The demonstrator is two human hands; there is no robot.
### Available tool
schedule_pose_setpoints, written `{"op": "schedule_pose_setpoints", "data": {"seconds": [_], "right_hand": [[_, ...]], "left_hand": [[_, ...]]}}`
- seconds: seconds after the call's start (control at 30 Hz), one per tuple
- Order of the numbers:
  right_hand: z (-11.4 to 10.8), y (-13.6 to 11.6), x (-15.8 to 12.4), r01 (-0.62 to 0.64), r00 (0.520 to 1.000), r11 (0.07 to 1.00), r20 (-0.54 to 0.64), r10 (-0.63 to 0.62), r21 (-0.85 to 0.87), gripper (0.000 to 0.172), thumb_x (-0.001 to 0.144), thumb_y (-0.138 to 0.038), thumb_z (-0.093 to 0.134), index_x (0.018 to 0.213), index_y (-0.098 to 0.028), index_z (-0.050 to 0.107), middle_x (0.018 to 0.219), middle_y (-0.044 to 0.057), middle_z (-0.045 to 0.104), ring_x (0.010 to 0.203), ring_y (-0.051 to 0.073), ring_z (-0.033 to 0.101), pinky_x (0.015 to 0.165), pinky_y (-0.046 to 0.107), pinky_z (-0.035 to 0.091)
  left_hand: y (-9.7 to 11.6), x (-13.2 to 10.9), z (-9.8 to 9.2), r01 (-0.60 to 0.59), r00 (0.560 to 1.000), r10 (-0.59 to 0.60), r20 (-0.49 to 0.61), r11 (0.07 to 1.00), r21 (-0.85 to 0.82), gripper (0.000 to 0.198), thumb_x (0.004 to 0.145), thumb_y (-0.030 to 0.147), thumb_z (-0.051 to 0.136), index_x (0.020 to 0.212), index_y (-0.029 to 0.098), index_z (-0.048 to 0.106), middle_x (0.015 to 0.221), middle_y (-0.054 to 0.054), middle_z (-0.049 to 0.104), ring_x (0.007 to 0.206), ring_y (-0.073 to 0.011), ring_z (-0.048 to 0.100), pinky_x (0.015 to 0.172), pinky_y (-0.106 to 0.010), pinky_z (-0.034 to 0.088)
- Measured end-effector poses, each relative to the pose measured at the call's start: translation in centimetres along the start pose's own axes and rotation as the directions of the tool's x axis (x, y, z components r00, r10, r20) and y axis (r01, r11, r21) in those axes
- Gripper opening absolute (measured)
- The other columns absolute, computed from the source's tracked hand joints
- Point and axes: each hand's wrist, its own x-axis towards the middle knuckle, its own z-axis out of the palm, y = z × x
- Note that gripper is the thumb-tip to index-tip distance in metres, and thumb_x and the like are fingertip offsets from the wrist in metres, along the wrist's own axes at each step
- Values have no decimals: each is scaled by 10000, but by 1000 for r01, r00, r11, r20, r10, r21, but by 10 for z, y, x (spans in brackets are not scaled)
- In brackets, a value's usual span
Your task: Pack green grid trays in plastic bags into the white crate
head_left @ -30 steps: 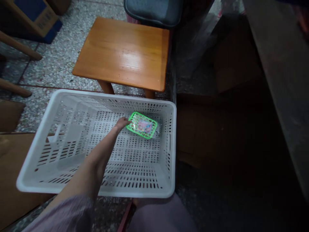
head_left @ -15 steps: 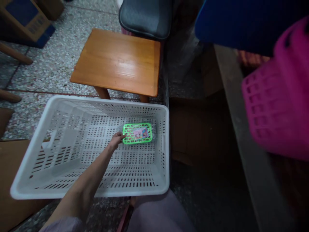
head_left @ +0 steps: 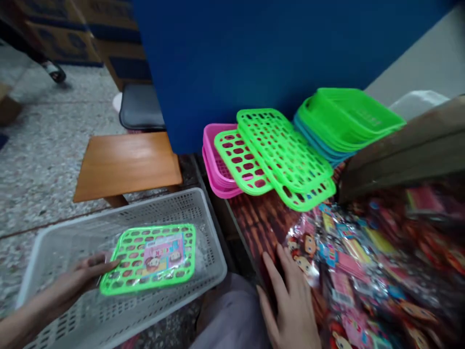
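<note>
My left hand (head_left: pixel 90 269) is closed on the left edge of a green perforated plastic tray (head_left: pixel 127 278) in clear wrap. A pink printed card shows on the tray. Hand and tray are over a white slatted crate (head_left: pixel 214 271). On the wood-patterned tabletop (head_left: pixel 250 220), my right hand (head_left: pixel 288 300) lies with its fingers spread, holding nothing. Its fingertips are beside a clear printed packet (head_left: pixel 303 247), and I cannot tell whether they touch it.
Loose green perforated panels (head_left: pixel 283 150) lie partly over pink baskets (head_left: pixel 212 160) on the table. Stacked green baskets (head_left: pixel 348 116) stand behind. Several toy-like packets (head_left: pixel 358 261) spread to the right, before a cardboard flap (head_left: pixel 410 145). A wooden stool (head_left: pixel 127 165) stands past the crate.
My view has swung right to the table. The left hand has lifted the green tray from low in the crate, closer to me. My right hand has come into view.
</note>
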Motion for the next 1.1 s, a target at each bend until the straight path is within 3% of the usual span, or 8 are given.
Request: {"op": "schedule_pose_setpoints", "data": {"seconds": [0.3, 0.37, 0.47, 0.53, 0.6, 0.8, 1.0, 1.1], "right_hand": [[-59, -10, -6, -195, 981, 895, 74, 181, 401, 436, 1031, -480, 414, 1389, -266, 539, 1513, 62, 432, 1411, 287, 352, 1152, 560, 343], [-71, -13, -14, -331, 931, 737, 77, 356, 590, 419, 1020, -508, 414, 1338, -293, 583, 1434, 46, 522, 1345, 260, 447, 1137, 507, 378], [-76, -21, -24, -488, 787, 278, 279, 551, 828, 586, 929, -658, 494, 1319, -235, 605, 1293, 105, 625, 1181, 295, 593, 905, 426, 563], [-74, -23, -27, -479, 728, -5, 400, 557, 878, 667, 871, -703, 558, 1307, -201, 613, 1211, 126, 664, 1094, 304, 639, 796, 380, 589], [-70, -20, -27, -406, 720, -118, 397, 570, 906, 622, 833, -664, 645, 1244, -198, 651, 1163, 110, 685, 1069, 285, 646, 850, 355, 566], [-63, 9, -25, -383, 580, -89, 315, 752, 919, 514, 641, -624, 767, 840, -153, 718, 761, 64, 700, 675, 240, 629, 572, 300, 516], [-50, 37, -34, -446, 515, -16, 271, 814, 895, 476, 550, -623, 728, 716, -178, 705, 669, 75, 685, 643, 271, 635, 568, 348, 521], [-44, 40, -36, -413, 541, 1, 244, 805, 911, 475, 534, -642, 728, 662, -186, 686, 621, 77, 670, 585, 268, 632, 542, 361, 532]], "left_hand": [[53, -161, 56, 78, 982, -65, 178, 995, -66, 628, 476, 154, 929, 1069, 179, 722, 1036, -117, 762, 995, -427, 696, 877, -492, 619], [61, -181, 77, 66, 982, -56, 183, 997, -47, 682, 436, 185, 943, 1083, 181, 725, 1055, -130, 756, 975, -444, 697, 875, -508, 617], [71, -196, 104, 23, 982, -18, 189, 999, -23, 690, 417, 284, 957, 1068, 234, 735, 1132, -118, 736, 1036, -451, 677, 860, -512, 621], [76, -199, 120, -21, 975, 22, 223, 1000, -9, 652, 429, 327, 954, 1043, 266, 741, 1163, -100, 728, 1080, -439, 664, 863, -509, 619], [82, -197, 135, -68, 958, 60, 281, 998, 17, 590, 444, 334, 949, 994, 264, 747, 1136, -96, 737, 1065, -421, 675, 858, -493, 616], [95, -176, 182, -177, 909, 108, 404, 974, 138, 429, 506, 366, 941, 800, 168, 699, 874, -98, 758, 783, -277, 723, 718, -339, 601], [98, -174, 207, -262, 883, 168, 439, 952, 162, 439, 561, 392, 930, 709, 168, 583, 754, -45, 728, 629, -168, 661, 574, -233, 518], [104, -181, 209, -259, 880, 147, 452, 946, 196, 454, 554, 409, 932, 722, 169, 585, 788, -55, 732, 655, -185, 671, 576, -242, 520]]}}
